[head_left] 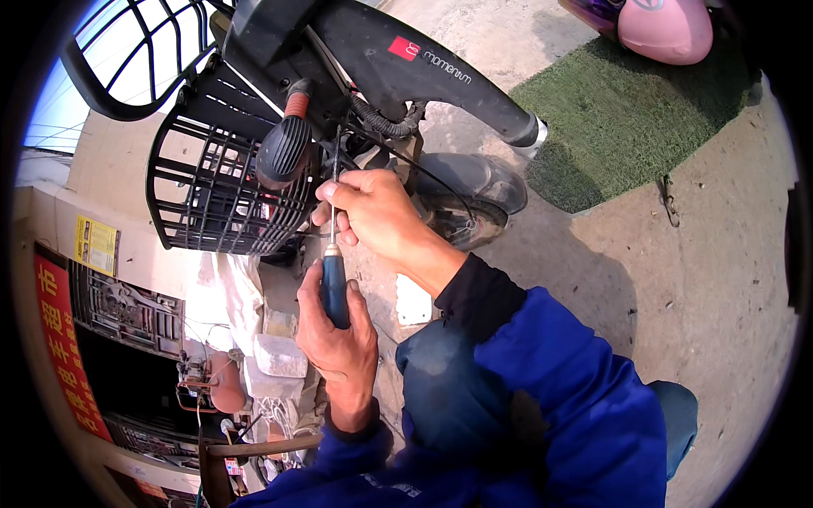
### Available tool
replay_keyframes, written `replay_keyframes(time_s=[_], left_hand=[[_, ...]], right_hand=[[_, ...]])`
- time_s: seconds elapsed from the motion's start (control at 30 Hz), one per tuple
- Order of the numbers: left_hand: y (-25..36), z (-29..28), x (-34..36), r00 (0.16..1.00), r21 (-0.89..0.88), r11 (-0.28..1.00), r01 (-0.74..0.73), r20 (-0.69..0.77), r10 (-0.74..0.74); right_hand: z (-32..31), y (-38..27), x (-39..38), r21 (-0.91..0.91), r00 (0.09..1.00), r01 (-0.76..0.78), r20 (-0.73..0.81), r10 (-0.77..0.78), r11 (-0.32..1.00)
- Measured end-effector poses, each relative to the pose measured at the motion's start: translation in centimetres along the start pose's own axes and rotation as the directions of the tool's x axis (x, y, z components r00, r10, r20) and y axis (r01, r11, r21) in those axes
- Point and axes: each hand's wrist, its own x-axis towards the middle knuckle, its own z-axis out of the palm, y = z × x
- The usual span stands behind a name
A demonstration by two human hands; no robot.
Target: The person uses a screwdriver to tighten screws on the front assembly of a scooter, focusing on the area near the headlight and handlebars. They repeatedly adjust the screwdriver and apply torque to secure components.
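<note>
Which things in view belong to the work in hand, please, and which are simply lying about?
Part of the work: blue-handled screwdriver, held by left hand and right hand; dark two-wheeler, apparently.

Apparently just lying about: green mat; pink rounded object; reddish cylinder.

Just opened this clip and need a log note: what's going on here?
A person's left hand holds a blue-handled screwdriver by its handle, while the right hand grips its shaft. The shaft points toward the dark bike, beside a handlebar grip and a black basket. Whether the tip touches anything is unclear.
</note>
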Motion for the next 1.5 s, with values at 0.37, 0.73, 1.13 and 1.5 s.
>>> replay_keyframes(time_s=[0.37,0.73,1.13,1.5], left_hand=[[0.2,-1.4,0.1,0.909,-0.738,0.556,0.382,0.192,-0.371],[2.7,-2.6,-1.5,0.748,-0.817,-0.138,0.560,0.570,-0.340],[-0.2,-1.6,-0.7,0.996,-0.231,0.973,-0.027,0.074,0.045],[1.1,-1.2,-0.1,0.990,0.057,0.989,-0.134,-0.042,0.136]], right_hand=[[0.7,0.1,0.1,0.104,0.999,0.033,0.009,-0.034,0.994],[0.7,0.0,0.2,0.149,1.000,0.010,-0.006,-0.009,0.989],[0.4,-0.8,0.5,0.059,0.999,-0.025,-0.025,0.026,0.998],[0.6,-1.1,0.4,0.045,1.000,0.012,-0.017,-0.012,0.999]])
